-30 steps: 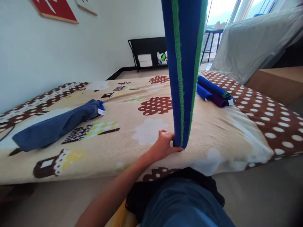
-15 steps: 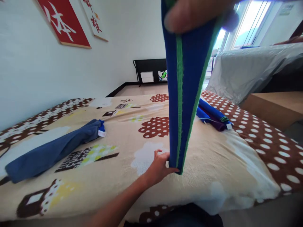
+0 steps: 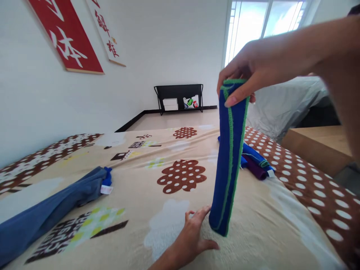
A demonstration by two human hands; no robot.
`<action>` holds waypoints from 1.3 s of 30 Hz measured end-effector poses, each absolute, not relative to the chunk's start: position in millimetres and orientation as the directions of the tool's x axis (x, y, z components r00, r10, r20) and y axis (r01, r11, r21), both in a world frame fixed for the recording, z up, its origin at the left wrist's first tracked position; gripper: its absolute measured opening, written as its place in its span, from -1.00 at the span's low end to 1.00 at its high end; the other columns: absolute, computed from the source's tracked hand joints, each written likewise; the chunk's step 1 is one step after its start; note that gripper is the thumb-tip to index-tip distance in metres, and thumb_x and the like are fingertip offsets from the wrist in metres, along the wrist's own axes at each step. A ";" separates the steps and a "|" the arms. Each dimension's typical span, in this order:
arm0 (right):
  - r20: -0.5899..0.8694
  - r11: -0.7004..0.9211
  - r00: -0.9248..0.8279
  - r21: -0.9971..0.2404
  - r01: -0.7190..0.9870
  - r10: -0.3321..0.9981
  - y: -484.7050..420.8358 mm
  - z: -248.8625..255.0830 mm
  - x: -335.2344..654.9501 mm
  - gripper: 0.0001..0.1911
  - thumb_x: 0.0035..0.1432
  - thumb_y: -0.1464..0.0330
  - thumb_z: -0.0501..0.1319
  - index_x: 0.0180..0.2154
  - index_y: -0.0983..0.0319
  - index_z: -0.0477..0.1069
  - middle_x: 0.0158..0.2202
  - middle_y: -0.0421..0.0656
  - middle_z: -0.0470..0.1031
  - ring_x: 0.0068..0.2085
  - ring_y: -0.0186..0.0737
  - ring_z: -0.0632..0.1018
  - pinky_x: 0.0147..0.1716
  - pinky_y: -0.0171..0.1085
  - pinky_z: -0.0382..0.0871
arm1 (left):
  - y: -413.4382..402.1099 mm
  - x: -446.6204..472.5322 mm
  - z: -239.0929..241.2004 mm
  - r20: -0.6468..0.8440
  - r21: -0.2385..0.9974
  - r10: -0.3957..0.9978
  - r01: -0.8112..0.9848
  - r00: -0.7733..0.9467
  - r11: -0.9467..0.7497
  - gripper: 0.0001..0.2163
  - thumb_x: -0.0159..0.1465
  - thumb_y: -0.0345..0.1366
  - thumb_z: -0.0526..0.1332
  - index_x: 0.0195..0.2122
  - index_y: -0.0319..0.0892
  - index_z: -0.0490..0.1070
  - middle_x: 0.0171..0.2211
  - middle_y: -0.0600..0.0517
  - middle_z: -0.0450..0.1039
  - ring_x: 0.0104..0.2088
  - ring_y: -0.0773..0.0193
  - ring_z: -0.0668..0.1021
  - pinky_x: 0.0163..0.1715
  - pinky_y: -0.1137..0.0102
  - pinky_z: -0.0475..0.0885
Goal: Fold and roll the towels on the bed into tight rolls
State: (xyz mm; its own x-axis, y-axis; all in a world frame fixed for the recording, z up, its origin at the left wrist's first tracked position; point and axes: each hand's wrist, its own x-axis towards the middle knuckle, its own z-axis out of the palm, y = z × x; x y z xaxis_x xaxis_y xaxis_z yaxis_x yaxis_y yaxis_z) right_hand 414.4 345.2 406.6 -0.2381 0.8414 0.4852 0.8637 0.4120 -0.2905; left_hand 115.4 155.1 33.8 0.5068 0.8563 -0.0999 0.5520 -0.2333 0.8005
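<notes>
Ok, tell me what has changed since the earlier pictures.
The right hand has come down, holding the upper end of the green-edged blue cloth. The left hand has opened its grip on the lower end, thumb off it. The grey-blue garment and rolled cloths lie unmoved on the blanket.

The right grip (image 3: 254,67) pinches up high while the left grip (image 3: 194,233) gapes below.

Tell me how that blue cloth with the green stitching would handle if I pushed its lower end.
The blue cloth would probably bend or swing, since it looks like fabric and the right hand grips only its top end. It's likely light, pinched there by the fingers. Its matte surface suggests it wouldn't be very slippery.
</notes>
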 end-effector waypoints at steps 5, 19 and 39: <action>0.130 0.529 -0.517 -0.091 0.844 0.846 370.3 431.2 389.3 -0.30 0.08 0.15 0.09 -0.13 0.78 0.42 -0.33 -0.18 0.57 -0.42 -0.61 0.54 -0.37 -0.51 0.23 | 160.0 79.6 13.8 -0.141 0.771 0.874 0.606 0.465 -0.198 -0.08 -0.02 -0.15 0.52 0.37 0.07 0.16 0.37 -0.15 0.17 0.35 -0.20 0.25 0.34 -0.12 0.04; 0.535 0.423 -0.458 0.196 0.885 0.710 456.6 276.5 441.5 -0.54 0.27 0.29 0.11 -0.11 0.65 0.43 -0.03 0.02 0.47 -0.02 -0.40 0.46 -0.11 -0.36 0.20 | 180.8 -122.3 47.2 0.138 0.563 0.990 0.824 -0.021 -0.061 -0.55 0.20 0.09 0.21 0.11 0.18 0.47 0.11 0.04 0.53 0.08 -0.08 0.58 0.10 -0.01 0.47; 0.526 0.343 -0.456 0.302 0.889 0.718 295.2 -27.7 465.4 -0.53 0.32 0.39 0.05 0.23 0.12 0.36 0.29 0.01 0.32 0.24 0.02 0.38 0.13 0.06 0.19 | 232.0 -305.5 51.6 0.294 -0.018 0.903 0.943 -0.314 0.334 -0.63 0.29 -0.30 0.04 0.05 -0.34 0.43 -0.06 -0.30 0.49 0.02 -0.18 0.47 -0.04 0.13 0.32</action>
